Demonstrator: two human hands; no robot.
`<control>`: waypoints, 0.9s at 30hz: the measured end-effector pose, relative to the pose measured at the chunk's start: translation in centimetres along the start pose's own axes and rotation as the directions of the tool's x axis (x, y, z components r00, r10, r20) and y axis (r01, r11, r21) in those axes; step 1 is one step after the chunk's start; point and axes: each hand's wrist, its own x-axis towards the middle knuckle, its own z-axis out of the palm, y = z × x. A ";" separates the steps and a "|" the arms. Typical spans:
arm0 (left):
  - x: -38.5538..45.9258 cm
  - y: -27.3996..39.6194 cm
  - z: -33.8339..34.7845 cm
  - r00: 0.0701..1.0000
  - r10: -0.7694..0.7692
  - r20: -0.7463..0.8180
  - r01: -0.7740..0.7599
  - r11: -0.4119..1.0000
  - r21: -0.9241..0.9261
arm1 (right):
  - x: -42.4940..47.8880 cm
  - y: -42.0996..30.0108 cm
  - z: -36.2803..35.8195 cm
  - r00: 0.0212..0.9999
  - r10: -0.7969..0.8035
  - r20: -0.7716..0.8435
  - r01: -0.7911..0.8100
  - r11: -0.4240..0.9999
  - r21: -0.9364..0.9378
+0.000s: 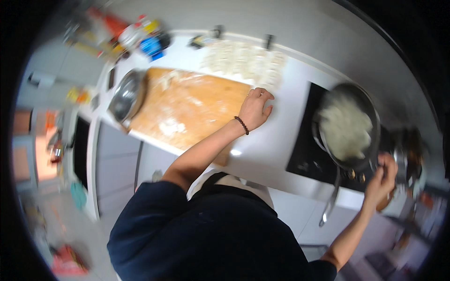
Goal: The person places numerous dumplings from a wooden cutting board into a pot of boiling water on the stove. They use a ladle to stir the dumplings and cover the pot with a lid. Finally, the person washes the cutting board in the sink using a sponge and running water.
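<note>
My left hand [256, 107], with a dark beaded bracelet on its wrist, hovers over the right edge of a floured wooden board [207, 102]. Its fingers are loosely bent and apart, holding nothing. Beyond it, rows of pale dumplings [246, 61] lie on the white counter. My right hand [383, 172] has its fingers curled at the near right rim of a dark round pan [376, 130]. Inside is a pale, blurred mass of food [346, 128]. A long metal handle [330, 205] juts over the counter's front edge. Blur hides how the pan and handle join.
A steel bowl [128, 96] sits tilted-looking at the board's left end. The pan is over a black cooktop [299, 154] with knobs at its front. Bottles and packages [151, 44] crowd the back left corner. Metal cookware [404, 158] stands at the far right.
</note>
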 end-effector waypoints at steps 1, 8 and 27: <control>-1.4 -3.6 -1.5 0.996 -0.055 -0.072 0.060 0.996 0.071 | -0.7 -0.2 0.6 0.999 0.033 0.043 -0.039 0.991 0.126; -6.7 -25.6 -14.0 0.822 -0.368 -0.435 0.532 0.768 0.356 | -1.9 -11.8 11.2 0.922 0.118 0.369 -0.225 0.938 0.263; -8.4 -29.3 -18.4 0.823 -0.492 -0.285 0.564 0.771 0.296 | -2.0 -33.4 54.1 0.715 -0.412 0.566 0.176 0.888 0.424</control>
